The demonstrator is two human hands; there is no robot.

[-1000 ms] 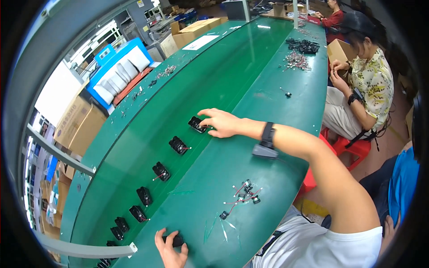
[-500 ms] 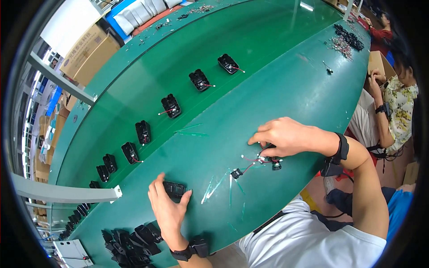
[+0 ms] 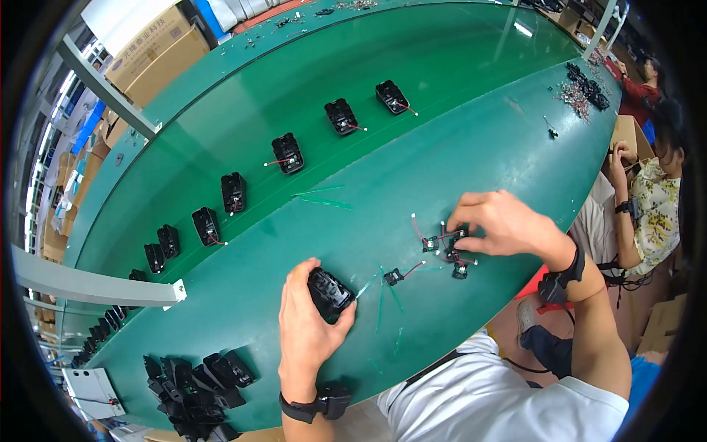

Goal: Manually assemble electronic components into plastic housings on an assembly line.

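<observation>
In my left hand (image 3: 311, 324) is a black plastic housing (image 3: 331, 295), its hollow, ribbed inside facing up; thumb and fingers grip its two sides just over the green table. My right hand (image 3: 504, 223) is curled over a cluster of small black wired parts, thumb and fingertips closing on one small black wired part (image 3: 458, 239). Around it lie another small part with a connector lead (image 3: 430, 244) and one below the fingers (image 3: 460, 272). Between my hands rests a separate small black part with a red lead (image 3: 394, 276).
Black housings with red leads (image 3: 287, 153) stand in a row along the green belt (image 3: 250, 125). A pile of black housings (image 3: 193, 390) sits at the lower left. Green strips (image 3: 379, 302) lie nearby. A grey metal post (image 3: 103, 283) juts in at left; co-workers (image 3: 652, 177) sit at right.
My left hand has moved right with the housing, which now shows its hollow inside. My right hand has shifted slightly right, its fingers closing further among the wired parts. The view has shifted.
</observation>
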